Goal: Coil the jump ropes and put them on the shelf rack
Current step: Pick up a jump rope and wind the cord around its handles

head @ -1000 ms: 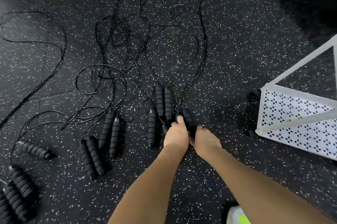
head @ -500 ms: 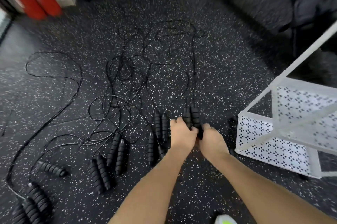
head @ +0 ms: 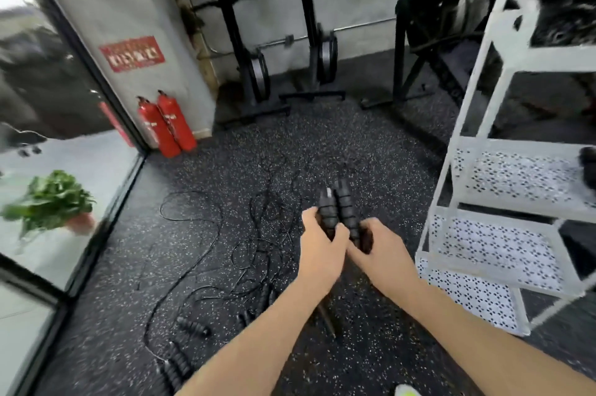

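Jump rope handles (head: 338, 213): paired, gripped by left hand (head: 322, 245) and right hand (head: 382, 250); to be kept aligned while cord is coiled evenly.

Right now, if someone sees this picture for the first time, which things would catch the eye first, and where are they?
First come the two hands in the centre: the left hand and the right hand hold a pair of black jump rope handles upright. Next is the white shelf rack on the right, with perforated shelves. The two red fire extinguishers by the wall on the left also stand out, above tangled black ropes on the speckled floor.
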`<state>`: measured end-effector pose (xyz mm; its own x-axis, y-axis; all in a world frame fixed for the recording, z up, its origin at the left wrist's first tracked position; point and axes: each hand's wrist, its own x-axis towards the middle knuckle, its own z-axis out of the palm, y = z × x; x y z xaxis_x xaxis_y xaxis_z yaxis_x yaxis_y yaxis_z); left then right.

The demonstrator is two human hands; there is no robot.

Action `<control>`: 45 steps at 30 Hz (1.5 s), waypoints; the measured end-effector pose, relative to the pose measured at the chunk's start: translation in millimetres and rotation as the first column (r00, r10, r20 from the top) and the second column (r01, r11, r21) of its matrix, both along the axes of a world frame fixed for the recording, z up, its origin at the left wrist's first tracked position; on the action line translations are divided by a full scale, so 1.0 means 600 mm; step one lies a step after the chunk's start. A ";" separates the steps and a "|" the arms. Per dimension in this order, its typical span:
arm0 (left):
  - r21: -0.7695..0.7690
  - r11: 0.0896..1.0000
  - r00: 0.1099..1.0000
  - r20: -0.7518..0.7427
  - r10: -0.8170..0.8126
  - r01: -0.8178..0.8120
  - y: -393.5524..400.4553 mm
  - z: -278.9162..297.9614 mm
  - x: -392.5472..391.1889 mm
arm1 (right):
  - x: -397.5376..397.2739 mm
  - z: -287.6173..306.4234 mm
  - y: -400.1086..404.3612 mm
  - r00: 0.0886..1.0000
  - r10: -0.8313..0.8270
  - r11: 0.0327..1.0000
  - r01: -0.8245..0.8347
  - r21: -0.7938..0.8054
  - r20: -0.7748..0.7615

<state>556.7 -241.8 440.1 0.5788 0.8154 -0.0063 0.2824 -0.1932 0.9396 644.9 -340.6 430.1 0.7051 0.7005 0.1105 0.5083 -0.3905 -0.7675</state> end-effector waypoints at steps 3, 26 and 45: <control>0.011 1.000 0.997 0.074 0.005 -0.006 -0.056 0.087 -0.060 | -0.070 0.078 -0.055 0.996 -0.004 0.989 0.017 0.147 -0.087; -0.430 0.849 0.830 0.557 -0.018 0.308 -0.324 0.312 -0.341 | -0.351 0.250 -0.316 0.974 0.136 0.879 -0.202 0.431 0.180; -0.179 0.806 0.824 0.181 -0.537 0.564 -0.272 0.379 -0.429 | -0.255 0.348 -0.217 0.832 0.219 0.820 -0.440 0.366 0.510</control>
